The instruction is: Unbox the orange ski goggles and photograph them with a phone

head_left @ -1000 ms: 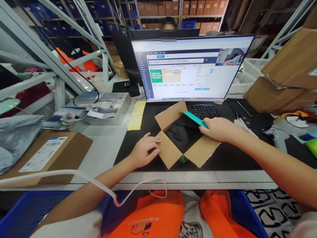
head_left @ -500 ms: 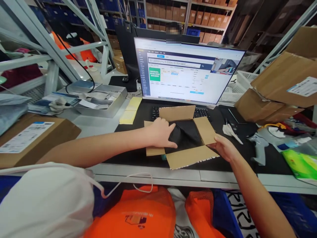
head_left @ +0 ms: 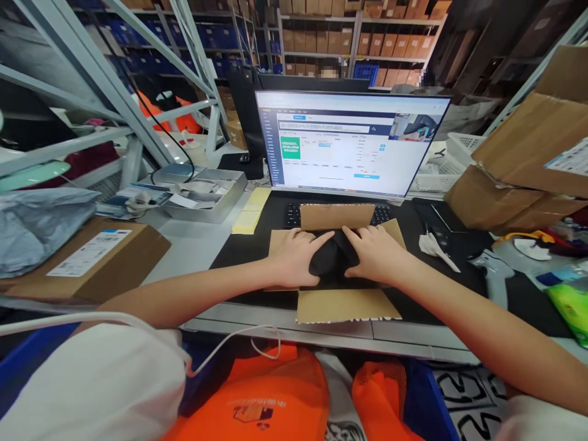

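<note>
A small cardboard box stands with its flaps spread on the black desk mat, in front of the monitor. Inside lies a soft black item that looks like folded fabric or a bag; its exact kind is unclear. My left hand presses on its left side, thumb and index finger spread apart. On the other side my right hand rests over it, its thumb and fingers also apart. Between both hands the black material bulges up. My palms cover the box's side walls and parts of the side flaps.
Behind the box are a keyboard and a monitor. Yellow paper slips and a taped carton sit left. A barcode scanner, crumpled white paper and stacked cartons are on the right.
My right hand has let go of the right flap and moved left onto the black item. My left hand stays on the left side. The view has tilted slightly.
</note>
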A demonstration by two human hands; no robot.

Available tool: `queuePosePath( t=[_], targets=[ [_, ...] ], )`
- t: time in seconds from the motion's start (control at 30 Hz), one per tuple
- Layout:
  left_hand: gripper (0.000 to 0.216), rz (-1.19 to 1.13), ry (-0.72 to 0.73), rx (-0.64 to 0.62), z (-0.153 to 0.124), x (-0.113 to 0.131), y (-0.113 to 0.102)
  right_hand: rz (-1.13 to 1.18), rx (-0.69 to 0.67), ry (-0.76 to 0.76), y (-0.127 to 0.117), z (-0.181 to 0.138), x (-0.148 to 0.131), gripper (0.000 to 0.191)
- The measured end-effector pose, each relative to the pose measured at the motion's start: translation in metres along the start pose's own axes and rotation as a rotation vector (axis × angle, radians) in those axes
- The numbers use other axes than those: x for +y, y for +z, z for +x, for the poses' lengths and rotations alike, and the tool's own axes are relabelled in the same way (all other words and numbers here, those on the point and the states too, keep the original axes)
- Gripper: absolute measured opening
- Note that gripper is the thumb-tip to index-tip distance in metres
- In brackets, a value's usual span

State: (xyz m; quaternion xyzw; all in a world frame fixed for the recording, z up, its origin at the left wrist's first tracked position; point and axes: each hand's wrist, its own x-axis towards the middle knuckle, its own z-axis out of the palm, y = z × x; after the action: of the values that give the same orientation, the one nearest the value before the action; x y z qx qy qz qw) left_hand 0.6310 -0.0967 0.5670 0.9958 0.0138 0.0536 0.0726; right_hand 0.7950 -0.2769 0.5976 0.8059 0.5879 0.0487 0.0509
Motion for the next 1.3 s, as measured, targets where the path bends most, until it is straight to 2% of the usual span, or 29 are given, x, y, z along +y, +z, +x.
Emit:
queuePosePath(
  t=[0.07,0.2,0.27,0.47,0.6,0.67,0.83,0.93,1.3],
  targets=[
    [0.108,-0.038,-0.006,0.040,-0.004,-0.003,0.003,-0.020,0.065,0.008,0.006,0.002,-0.005,0.098],
    [0.107,-0.075,0.033,0.126,-0.011,-0.011,0.009,0.005,0.130,-0.002,0.014,-0.002,-0.006,0.049],
    [0.107,-0.095,0.043,0.144,-0.013,-0.012,0.012,-0.015,0.141,-0.001,0.016,-0.004,-0.005,0.039],
    [0.109,-0.134,0.014,0.063,-0.010,-0.020,0.008,-0.010,0.132,-0.020,0.024,0.000,0.004,0.040],
    [0.097,-0.209,0.025,-0.006,-0.010,-0.037,0.004,0.072,0.152,-0.009,0.037,0.006,0.012,0.034],
    [0.099,-0.246,0.030,-0.020,-0.012,-0.044,0.003,0.142,0.217,-0.002,0.045,0.006,0.016,0.034],
    [0.129,-0.265,0.043,-0.013,-0.022,-0.051,0.007,0.337,0.499,-0.032,0.061,-0.001,0.021,0.028],
    [0.140,-0.312,0.053,-0.012,-0.026,-0.054,0.011,0.429,0.614,-0.057,0.063,-0.006,0.021,0.025],
    [0.146,-0.414,0.134,-0.022,-0.022,-0.065,0.011,0.533,0.747,-0.006,0.051,-0.029,0.011,0.017]
  ],
)
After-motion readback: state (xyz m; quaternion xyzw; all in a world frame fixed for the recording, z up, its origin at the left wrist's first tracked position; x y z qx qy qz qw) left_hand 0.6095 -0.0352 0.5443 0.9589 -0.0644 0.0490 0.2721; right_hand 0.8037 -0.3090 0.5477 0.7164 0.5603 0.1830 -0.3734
